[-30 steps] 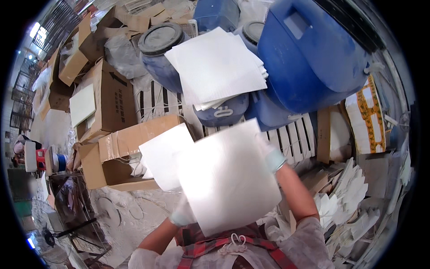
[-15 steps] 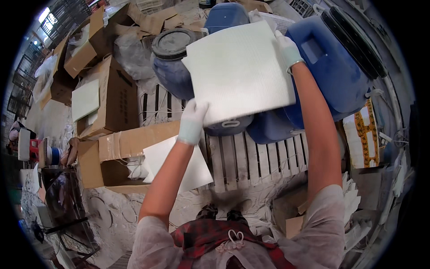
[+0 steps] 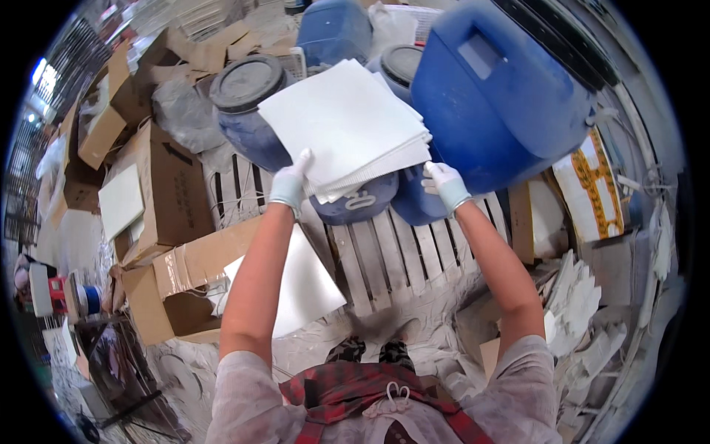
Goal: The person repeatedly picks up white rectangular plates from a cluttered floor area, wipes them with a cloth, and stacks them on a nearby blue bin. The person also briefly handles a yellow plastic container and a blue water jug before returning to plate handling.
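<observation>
A fanned stack of white sheets (image 3: 344, 122), ridged along its edges, lies tilted over the blue drums in front of me. At its near left corner, my gloved left hand (image 3: 290, 182) is closed on the stack, thumb on top and fingers underneath. My gloved right hand (image 3: 444, 183) is beside the near right corner, its fingers curled in; whether a sheet is pinched between them is hidden. Under the stack's near edge shows a blue drum (image 3: 359, 206) with a pale handle.
A large blue drum (image 3: 495, 103) lies at the right, and a lidded blue drum (image 3: 248, 122) stands left of the stack. Slatted pallet boards (image 3: 384, 259) lie below. An opened carton (image 3: 177, 296) with a white sheet (image 3: 307, 285) is at the near left; white scraps (image 3: 573, 303) lie right.
My right hand has come down and toward me from the far right corner to the near right one. The stack has turned and its sheets have fanned out. My view has shifted.
</observation>
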`<state>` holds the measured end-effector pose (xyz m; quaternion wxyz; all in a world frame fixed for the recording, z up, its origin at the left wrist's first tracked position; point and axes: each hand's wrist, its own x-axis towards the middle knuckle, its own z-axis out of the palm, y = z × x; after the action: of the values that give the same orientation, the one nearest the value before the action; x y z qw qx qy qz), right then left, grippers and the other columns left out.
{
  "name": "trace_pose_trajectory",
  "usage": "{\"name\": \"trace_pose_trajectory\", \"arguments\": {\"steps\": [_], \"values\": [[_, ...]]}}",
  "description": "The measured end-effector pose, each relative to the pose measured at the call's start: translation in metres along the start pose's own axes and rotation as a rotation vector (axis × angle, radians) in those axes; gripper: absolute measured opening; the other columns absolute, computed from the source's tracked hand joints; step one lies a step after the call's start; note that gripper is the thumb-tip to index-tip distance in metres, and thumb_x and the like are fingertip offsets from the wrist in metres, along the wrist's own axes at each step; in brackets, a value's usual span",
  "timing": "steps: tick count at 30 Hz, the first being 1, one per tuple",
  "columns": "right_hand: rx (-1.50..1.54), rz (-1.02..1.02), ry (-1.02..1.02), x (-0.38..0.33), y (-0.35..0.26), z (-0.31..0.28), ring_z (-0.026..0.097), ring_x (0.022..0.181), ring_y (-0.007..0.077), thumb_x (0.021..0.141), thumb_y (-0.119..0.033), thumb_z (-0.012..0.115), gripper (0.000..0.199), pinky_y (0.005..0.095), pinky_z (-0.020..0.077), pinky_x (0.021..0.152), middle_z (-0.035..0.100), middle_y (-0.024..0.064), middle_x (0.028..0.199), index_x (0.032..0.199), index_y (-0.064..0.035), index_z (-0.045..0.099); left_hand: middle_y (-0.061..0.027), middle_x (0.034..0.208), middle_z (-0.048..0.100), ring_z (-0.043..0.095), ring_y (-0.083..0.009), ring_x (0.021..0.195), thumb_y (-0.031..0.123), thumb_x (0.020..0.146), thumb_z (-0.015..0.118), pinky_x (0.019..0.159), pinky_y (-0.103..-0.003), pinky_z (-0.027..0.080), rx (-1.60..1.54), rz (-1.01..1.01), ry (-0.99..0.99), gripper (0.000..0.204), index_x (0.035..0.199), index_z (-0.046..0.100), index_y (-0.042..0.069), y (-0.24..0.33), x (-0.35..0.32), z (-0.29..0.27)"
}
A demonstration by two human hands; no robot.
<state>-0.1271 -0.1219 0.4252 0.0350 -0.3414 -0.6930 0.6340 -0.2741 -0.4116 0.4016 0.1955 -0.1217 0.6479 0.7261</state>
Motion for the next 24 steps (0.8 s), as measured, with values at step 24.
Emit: {"name": "trace_pose_trajectory", "arguments": {"steps": [24], "values": [[0.271,0.434,-0.383,-0.073,0.106,0.017,0.063,0.086,0.0257,0.092,-0.035,0.047,0.044,0.0360,0.0528,0.074,0.061,0.0172,0.101,0.112,0.0037,0.052,-0.0199,0.083,0.063,0.062,-0.0277,0.080,0.035,0.080,0.057,0.072,-0.029,0.047,0.683,0.459,-0.090,0.039,0.091,0.064,-0.002,0.046,0.000,0.001]]}}
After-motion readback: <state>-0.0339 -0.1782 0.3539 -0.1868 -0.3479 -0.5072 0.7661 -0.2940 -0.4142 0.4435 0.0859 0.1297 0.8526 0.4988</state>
